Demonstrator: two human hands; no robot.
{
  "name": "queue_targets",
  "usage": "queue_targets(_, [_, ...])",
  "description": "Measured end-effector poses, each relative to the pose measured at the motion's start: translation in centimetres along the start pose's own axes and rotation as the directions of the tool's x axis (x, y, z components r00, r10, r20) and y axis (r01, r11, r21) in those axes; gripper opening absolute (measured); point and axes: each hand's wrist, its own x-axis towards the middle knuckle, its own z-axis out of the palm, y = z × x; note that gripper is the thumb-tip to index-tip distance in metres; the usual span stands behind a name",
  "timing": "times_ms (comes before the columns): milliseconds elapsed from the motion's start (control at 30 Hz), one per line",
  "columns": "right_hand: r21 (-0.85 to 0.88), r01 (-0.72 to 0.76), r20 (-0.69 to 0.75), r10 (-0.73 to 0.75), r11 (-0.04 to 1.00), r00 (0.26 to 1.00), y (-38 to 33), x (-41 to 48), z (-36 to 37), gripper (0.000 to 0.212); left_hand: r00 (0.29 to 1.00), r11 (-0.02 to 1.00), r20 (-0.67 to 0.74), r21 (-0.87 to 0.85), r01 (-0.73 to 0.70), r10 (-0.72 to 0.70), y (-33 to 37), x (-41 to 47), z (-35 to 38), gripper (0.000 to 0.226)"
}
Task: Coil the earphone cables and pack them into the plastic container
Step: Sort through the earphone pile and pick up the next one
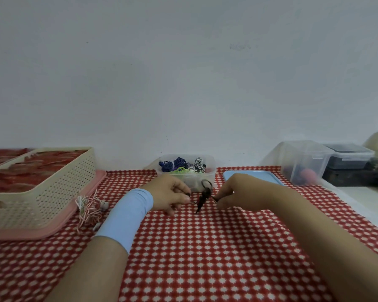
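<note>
A dark earphone cable (203, 198) hangs bundled between my two hands, just above the red checked cloth. My left hand (172, 192), with a light blue wristband, pinches one end of it. My right hand (229, 192) pinches the other side with curled fingers. Right behind them stands the clear plastic container (206, 178), holding several coiled cables in blue, green, purple and black-and-white. A loose red-and-white earphone cable (90, 209) lies tangled on the cloth to the left.
A cream perforated basket (52, 192) sits on a pink tray (52, 229) at the left. A light blue lid (264, 175) lies right of the container. Clear and dark storage boxes (306, 162) stand at the far right. A white wall rises behind the table.
</note>
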Motion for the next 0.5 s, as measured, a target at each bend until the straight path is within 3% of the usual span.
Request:
queue_targets(133, [-0.035,0.001,0.145,0.004,0.999,0.989,0.2,-0.6,-0.6,0.028,1.000,0.925,-0.011,0.379,-0.014,0.020,0.4,0.2,-0.2,0.018])
queue_targets(233, [0.044,-0.028,0.036,0.027,0.999,0.999,0.5,-1.0,-1.8,0.025,0.999,0.859,0.020,0.511,0.028,-0.044,1.4,0.0,-0.3,0.024])
queue_targets(300, [0.048,-0.075,-0.116,0.081,0.996,0.990,1.2,-1.0,-2.5,0.021,0.999,0.841,-0.053,0.540,0.032,-0.004,2.5,0.0,-0.3,0.023])
queue_targets(400, [0.005,-0.187,-0.234,0.183,0.982,0.955,2.5,-0.9,-2.9,0.020,0.965,0.885,-0.192,0.460,-0.073,0.180,4.4,0.1,0.7,0.015])
queue_targets(500, [-0.057,-0.270,-0.234,0.250,0.961,0.939,3.7,-0.8,-2.6,0.021,0.966,0.858,-0.069,0.478,-0.187,0.249,5.3,0.3,2.8,0.018])
